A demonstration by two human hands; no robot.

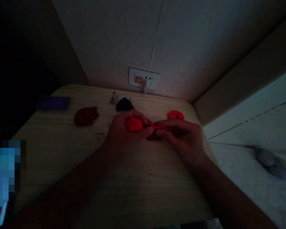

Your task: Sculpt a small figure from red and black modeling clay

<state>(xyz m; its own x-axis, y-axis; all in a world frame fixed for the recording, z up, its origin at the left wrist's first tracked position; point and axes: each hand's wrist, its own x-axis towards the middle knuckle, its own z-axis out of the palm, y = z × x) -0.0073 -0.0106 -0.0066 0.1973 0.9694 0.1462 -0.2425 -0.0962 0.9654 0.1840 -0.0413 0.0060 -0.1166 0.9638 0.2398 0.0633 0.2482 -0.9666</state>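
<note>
Your thin red strip (155,127) sits between both hands, over the far half of the bench (133,178). Long axis roughly 9-to-3 o'clock, near flat; its ends are partly hidden by fingers.

Left hand (124,127): fingers curled around a red lump (134,124), thumb and fingertips nearly closed at the strip's 9 o'clock end. Right hand (186,133): thumb and index almost together, pinching the strip's 3 o'clock end; other fingers bent, loosely folded.

Dark red piece (153,137) just below the fingertips; can't tell if it's held or resting.

From the strip, with 12 at the wall: red disc with dark holes (176,114) at 2, black lump (124,104) at 10, dark red lump (86,116) and purple packet (54,103) between 9 and 10, packet farther out.
</note>
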